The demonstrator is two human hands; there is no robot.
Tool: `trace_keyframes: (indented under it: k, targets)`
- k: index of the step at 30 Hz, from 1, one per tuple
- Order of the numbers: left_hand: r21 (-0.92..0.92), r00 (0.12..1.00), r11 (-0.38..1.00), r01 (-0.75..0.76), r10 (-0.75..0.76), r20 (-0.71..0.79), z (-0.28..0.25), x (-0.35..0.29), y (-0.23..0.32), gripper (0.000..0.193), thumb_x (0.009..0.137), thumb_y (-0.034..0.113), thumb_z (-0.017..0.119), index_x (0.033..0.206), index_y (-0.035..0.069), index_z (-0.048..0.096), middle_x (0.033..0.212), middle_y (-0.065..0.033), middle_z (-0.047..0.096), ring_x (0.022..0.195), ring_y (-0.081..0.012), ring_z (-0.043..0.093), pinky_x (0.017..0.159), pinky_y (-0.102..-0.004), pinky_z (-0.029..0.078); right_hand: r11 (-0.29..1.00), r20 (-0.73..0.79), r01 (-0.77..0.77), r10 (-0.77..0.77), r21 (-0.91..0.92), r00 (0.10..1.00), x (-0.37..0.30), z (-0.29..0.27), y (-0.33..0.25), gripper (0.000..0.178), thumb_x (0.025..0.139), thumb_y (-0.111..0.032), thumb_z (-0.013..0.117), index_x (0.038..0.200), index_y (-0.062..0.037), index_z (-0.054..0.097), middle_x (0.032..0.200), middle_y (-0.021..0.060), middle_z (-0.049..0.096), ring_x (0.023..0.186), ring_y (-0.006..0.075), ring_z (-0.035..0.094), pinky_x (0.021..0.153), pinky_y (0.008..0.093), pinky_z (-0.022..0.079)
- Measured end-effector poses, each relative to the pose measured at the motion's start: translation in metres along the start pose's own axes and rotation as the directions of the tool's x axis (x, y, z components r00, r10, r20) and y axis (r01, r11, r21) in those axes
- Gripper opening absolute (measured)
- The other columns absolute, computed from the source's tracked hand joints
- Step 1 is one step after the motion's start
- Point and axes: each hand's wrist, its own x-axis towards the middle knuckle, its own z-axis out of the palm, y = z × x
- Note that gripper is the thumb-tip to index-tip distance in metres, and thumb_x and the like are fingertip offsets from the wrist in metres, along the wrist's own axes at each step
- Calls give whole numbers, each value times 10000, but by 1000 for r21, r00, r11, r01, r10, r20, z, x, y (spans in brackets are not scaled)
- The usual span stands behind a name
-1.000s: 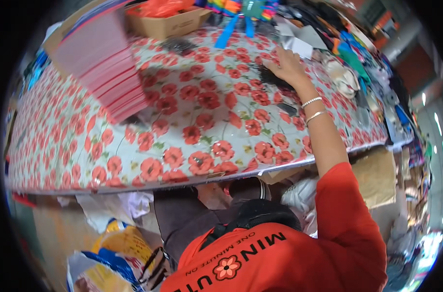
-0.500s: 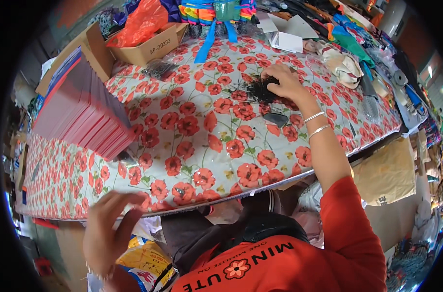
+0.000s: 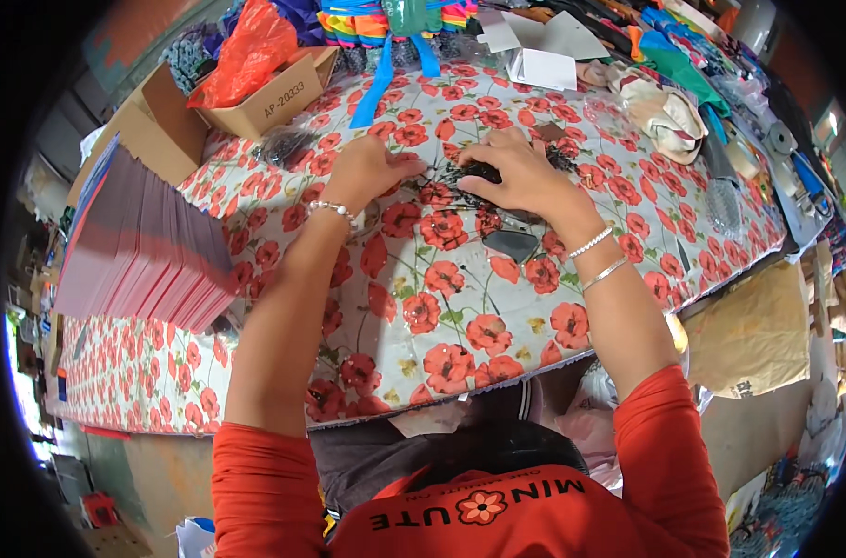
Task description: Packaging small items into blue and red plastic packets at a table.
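A loose pile of thin black strands (image 3: pixel 560 160) lies on the table, too fine to tell its kind. My right hand (image 3: pixel 520 177) is over the pile, fingers curved and thumb apart from them, with black strands in the gap. Just left of the pile is my left hand (image 3: pixel 372 175), thumb and fingers pressed together in a pinch toward the strands; what they hold, if anything, is too small to make out. Below my right hand lies a dark grey, flat, rounded piece (image 3: pixel 510 245). A small brown square (image 3: pixel 549 131) sits beyond the pile.
A tall stack of pink sheets (image 3: pixel 148 251) stands at the left of the flowered tablecloth (image 3: pixel 395 358). Behind it are a cardboard box (image 3: pixel 269 98) with a red plastic bag (image 3: pixel 248 56) and a clear bag (image 3: pixel 283 146). White card pieces (image 3: pixel 544 67) and cloth (image 3: pixel 660 116) lie at the back right.
My left hand has risen from below the table's front edge to beside the black strands and closed into a pinch. My right hand has shifted slightly left at the pile.
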Motion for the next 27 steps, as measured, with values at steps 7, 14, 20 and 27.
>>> trace_keyframes:
  k: [7,14,20,27]
  targets:
    - [-106,999,994,1,5,54,-2,8,6,355,833,258,619,672,-55,573,586,-92,564,495,-205,468,540,-319,434,999,13,-51,51,1,999,-1,-4,5,261,826,-358,623,1012,-176,609,958,40,541,983,265,454,854,464,348]
    - [-535,990,841,87,-135,-50,-5,-15,-6,265,854,209,589,784,-46,599,678,-87,597,542,-185,490,555,-309,440,997,4,-72,72,0,997,1,-7,-5,248,842,-359,602,1007,-173,606,978,51,543,982,270,454,858,478,350]
    - [-429,974,897,-108,10,-224,-2,-7,-16,183,872,136,545,945,-14,622,771,-47,629,589,-160,511,575,-300,444,982,-201,-183,171,-44,965,3,1,7,228,860,-340,553,973,-152,611,991,88,546,978,297,456,826,496,353]
    - [-270,801,803,-532,374,-468,42,67,3,201,832,85,550,1001,26,643,805,-50,661,619,-229,562,602,-322,462,936,-454,-349,289,-52,843,7,11,35,232,875,-312,495,932,-121,615,1012,135,550,972,333,459,791,516,354]
